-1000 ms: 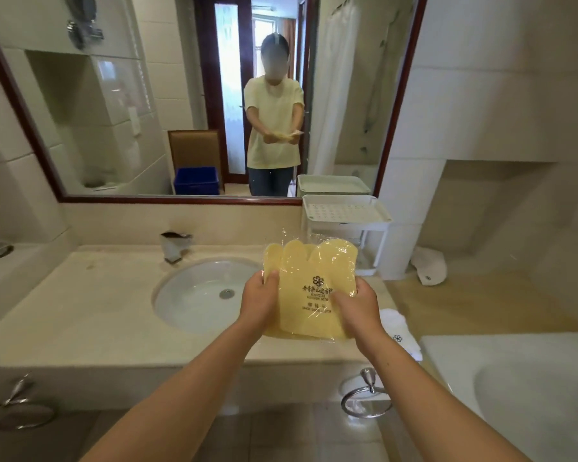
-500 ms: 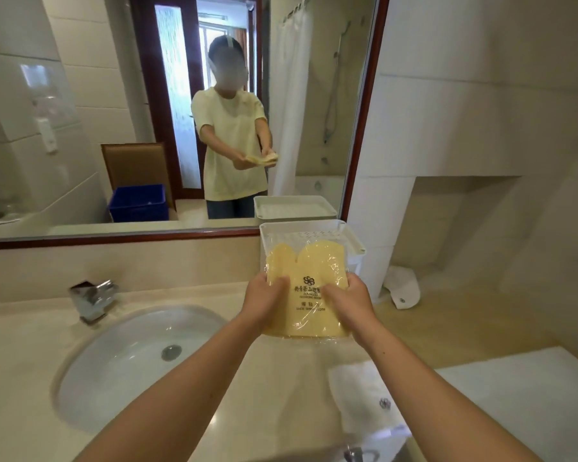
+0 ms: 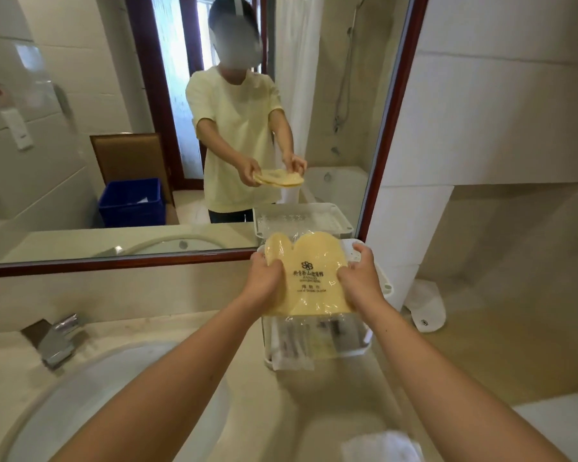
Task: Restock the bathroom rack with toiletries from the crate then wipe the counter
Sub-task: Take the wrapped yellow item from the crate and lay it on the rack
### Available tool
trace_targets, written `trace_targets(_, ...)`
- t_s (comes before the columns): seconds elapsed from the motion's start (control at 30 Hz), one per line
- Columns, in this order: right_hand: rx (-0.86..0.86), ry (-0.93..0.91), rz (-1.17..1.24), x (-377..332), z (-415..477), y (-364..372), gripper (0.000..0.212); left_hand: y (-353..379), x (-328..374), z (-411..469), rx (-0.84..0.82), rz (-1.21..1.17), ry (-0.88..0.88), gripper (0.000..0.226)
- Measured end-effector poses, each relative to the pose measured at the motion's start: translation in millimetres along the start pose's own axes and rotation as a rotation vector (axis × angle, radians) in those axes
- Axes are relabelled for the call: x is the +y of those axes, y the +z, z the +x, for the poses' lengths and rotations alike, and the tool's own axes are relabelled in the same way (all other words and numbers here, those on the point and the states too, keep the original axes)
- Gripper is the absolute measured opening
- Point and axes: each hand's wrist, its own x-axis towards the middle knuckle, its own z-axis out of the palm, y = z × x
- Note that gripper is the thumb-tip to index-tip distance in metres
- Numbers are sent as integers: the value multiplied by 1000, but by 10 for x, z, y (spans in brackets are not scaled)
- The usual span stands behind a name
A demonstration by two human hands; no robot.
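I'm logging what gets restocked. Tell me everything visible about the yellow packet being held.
The yellow packet is a flat pale-yellow cloth, lobed along its top edge, sealed in clear plastic printed with a dark logo and text. The left hand and right hand grip its side edges, holding it face-up above the top tier of the white rack.

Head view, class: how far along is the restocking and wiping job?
Done: wrapped packets lie on the lower shelf of the rack. In hand: left hand and right hand hold a yellow packet over the top tray. Left: set it down, then wipe the counter; a white cloth lies on it, untouched.
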Motion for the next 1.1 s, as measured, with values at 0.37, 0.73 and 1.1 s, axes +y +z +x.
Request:
trace_targets(0.37,-116,0,-101,203,1006,116,47,235,-125,830,133,206,-41,61)
trace_targets(0.73,-237,-4,-344,678,1376,333,49,245,-362,1023,224,1302,254,30)
trace_targets(1.1,-276,-65,-638,804,1473,450,50,241,-483,1005,278,1556,330,23)
